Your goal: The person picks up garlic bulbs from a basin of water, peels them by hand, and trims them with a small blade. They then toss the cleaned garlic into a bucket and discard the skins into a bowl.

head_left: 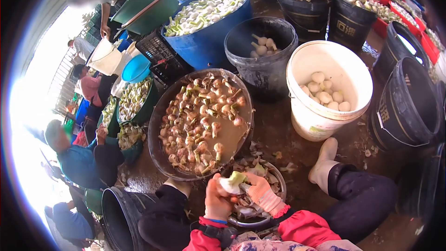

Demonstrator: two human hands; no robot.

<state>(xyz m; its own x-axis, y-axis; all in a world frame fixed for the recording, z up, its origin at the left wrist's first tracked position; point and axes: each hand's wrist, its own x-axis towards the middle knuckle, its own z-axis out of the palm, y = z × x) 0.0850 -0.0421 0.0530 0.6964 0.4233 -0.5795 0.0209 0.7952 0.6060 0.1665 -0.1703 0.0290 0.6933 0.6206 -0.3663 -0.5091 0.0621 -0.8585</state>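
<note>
Nearest the camera, red sleeves (309, 227) are framing the left hand (217, 201), fingers curling around a pale garlic bulb (229, 185), and the right hand (264, 194), closing on its green stem (239, 177); below, peelings (246, 211) are filling a bowl (284, 189) near a basin (155, 132).

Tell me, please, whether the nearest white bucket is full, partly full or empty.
Partly full: pale bulbs lie low in the white bucket, and its bare inner wall shows above them up to the rim.
</note>
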